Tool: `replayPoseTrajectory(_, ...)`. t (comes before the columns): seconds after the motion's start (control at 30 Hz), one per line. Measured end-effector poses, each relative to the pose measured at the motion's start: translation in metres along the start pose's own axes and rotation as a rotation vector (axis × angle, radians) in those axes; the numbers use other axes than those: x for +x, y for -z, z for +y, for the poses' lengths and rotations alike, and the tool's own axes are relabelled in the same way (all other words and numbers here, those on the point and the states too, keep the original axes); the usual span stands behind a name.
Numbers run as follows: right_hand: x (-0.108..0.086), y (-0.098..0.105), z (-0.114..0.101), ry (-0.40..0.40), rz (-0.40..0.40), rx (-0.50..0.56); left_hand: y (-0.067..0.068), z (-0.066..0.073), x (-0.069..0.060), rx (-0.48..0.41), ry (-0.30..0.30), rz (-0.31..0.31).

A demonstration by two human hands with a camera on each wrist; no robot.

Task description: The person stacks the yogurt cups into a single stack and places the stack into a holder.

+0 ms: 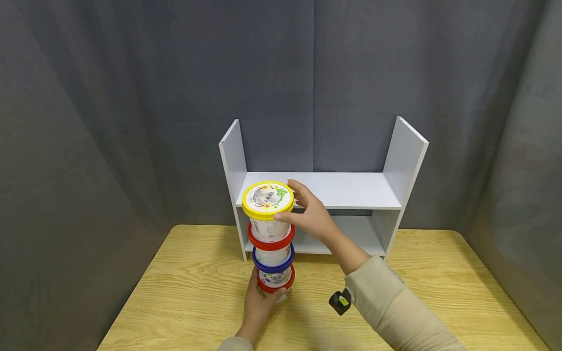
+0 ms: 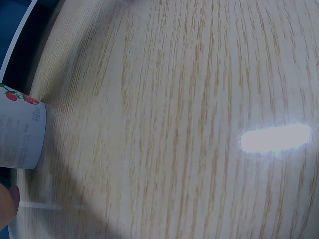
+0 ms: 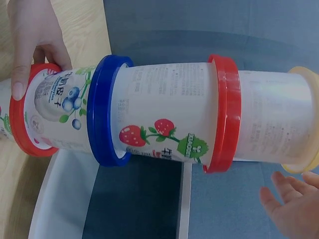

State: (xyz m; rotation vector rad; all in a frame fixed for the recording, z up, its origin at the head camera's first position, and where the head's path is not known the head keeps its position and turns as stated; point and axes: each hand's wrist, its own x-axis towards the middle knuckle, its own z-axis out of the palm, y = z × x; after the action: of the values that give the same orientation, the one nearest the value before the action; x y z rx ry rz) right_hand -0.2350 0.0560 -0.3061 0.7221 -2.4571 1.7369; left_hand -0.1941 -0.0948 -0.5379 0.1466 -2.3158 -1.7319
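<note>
Four-high stands a stack of white tubs in the head view, in front of the shelf. Its top tub (image 1: 265, 200) has a yellow lid. Below it come a red-lidded tub (image 3: 169, 109) with strawberries and a blue-lidded tub (image 3: 60, 104) with blueberries. At the bottom is another red-lidded tub (image 2: 20, 132). My left hand (image 1: 259, 300) grips this bottom tub near its lid. My right hand (image 1: 311, 214) is beside the yellow lid with thumb and fingers spread; the right wrist view shows its fingers apart from the tub. Whether the stack touches the table cannot be told.
A white two-level shelf (image 1: 325, 187) with upright side panels stands at the back of the wooden table (image 1: 184, 292). Grey curtains (image 1: 175, 97) hang behind and on both sides. A small black device (image 1: 340, 302) sits by my right sleeve.
</note>
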Motion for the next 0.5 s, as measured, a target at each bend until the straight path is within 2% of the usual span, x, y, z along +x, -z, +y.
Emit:
replayPoseTrajectory(0.1,-0.003,0.005,0.002,0.015,0.027,0.001,0.0,0.0,-0.001,-0.008,-0.011,0.01)
replayPoseTrajectory(0.33,-0.012,0.018,0.015,0.091,0.092,-0.002,0.0,-0.003,-0.003,-0.004,-0.096,0.051)
replayPoseTrajectory(0.5,-0.023,0.029,0.021,0.108,0.127,0.018,0.0,-0.005,-0.004,0.007,-0.107,0.065)
